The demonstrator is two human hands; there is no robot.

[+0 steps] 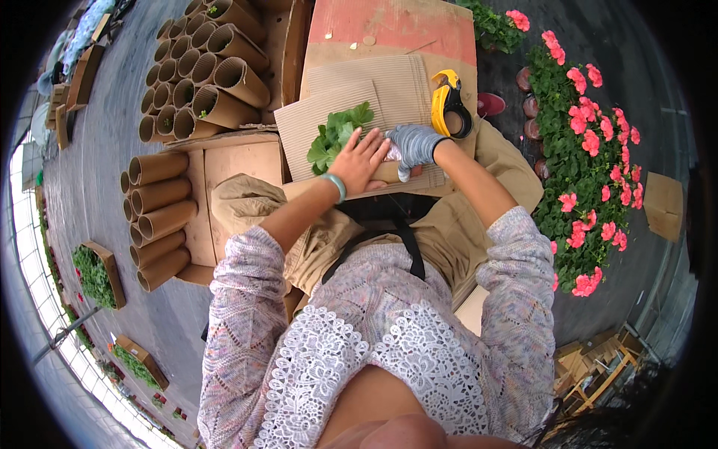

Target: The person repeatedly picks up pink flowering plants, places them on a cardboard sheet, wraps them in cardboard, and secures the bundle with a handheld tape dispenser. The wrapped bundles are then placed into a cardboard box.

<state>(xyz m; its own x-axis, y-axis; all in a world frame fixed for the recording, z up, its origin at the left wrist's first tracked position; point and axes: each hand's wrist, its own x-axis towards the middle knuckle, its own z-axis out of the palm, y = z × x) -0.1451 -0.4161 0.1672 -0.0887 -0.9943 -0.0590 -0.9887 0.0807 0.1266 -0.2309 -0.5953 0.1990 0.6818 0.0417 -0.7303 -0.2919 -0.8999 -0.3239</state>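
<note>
A leafy green potted plant (339, 134) lies on its side on a corrugated cardboard sheet (300, 126) across my lap. My left hand (360, 161), bare with a pale green bangle at the wrist, presses over the base of the plant, its thumb by the sheet's near edge. In a grey knitted glove, my right hand (416, 147) grips the pot end, where a bit of shiny wrapping shows between the hands. The near cardboard edge curls up beside the pot. My hands hide most of the pot. A yellow and black tape dispenser (450, 106) lies just beyond my right hand.
More corrugated sheets (392, 73) lie on a cardboard-topped work surface (387, 28). At left, a carton (238, 163) holds upright and lying cardboard tubes (196, 73), some with plants inside. Pink-flowered potted plants (589, 168) line the floor at right, near a red shoe (491, 104).
</note>
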